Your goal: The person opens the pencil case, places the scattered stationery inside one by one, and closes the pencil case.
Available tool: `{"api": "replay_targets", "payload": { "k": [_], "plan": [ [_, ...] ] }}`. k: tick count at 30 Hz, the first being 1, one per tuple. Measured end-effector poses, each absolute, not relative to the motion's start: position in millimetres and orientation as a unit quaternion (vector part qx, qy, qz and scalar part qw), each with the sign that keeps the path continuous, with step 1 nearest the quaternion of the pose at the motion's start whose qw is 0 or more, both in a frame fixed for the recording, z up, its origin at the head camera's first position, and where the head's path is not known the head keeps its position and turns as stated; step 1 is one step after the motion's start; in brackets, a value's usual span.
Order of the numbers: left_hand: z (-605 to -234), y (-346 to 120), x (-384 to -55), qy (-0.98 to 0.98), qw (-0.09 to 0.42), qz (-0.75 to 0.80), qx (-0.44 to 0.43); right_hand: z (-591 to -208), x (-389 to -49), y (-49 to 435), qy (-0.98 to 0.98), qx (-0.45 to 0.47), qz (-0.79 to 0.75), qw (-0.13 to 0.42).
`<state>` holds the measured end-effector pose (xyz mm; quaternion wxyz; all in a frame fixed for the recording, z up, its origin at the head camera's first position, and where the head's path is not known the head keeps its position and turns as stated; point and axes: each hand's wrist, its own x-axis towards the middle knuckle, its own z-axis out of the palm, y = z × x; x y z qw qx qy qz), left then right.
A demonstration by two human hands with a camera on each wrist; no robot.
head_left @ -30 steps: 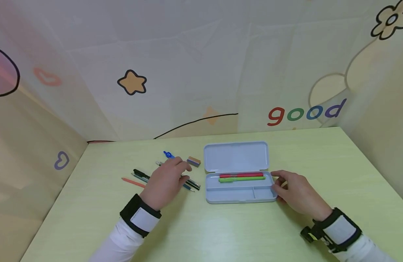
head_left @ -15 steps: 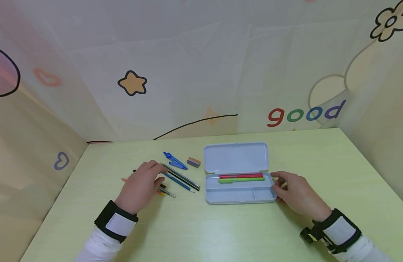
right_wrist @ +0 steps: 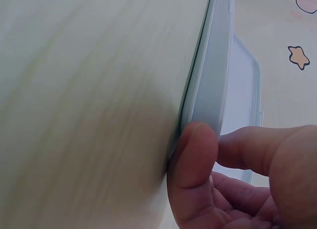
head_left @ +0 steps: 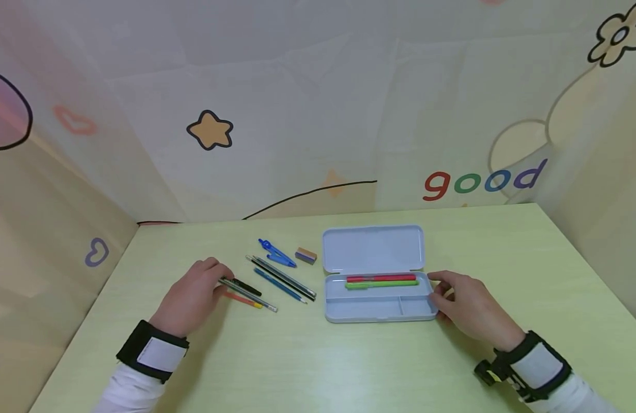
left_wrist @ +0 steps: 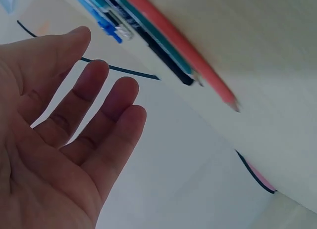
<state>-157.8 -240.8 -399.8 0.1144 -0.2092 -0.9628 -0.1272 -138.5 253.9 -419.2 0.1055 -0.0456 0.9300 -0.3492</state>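
Table (head_left: pixel 349 367): runs pale yellow-green back to the backdrop (head_left: pixel 297 103).
Backdrop: hangs creased behind and along both sides.
Star (head_left: pixel 210 131): shows orange, dark-outlined, left of centre.
Red heart (head_left: pixel 75 121): sits left of the star.
Purple heart (head_left: pixel 97 253): sits lower, near the table's left edge.
Lettering (head_left: pixel 487 182): reads "good" in red, green, blue and purple, low right.
Flower (head_left: pixel 619 37): shows tan, dark-outlined, upper right.
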Motion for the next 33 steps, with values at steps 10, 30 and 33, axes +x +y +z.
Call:
{"api": "replay_targets", "payload": {
  "k": [10,30,33],
  "plan": [
    [-411,-257,-162,-0.961,0.103,-0.104,-0.236,-420,-137,255,0.928,-0.046,-0.353,0.109],
    [-419,-262,-170,-0.963,0.069,-0.092,-0.243,-419,-137,255,0.928,-0.053,-0.355,0.103],
    [-419,-262,-169,-0.963,0.072,-0.091,-0.244,-419,-137,254,0.928,-0.052,-0.354,0.103]
  ]
}}
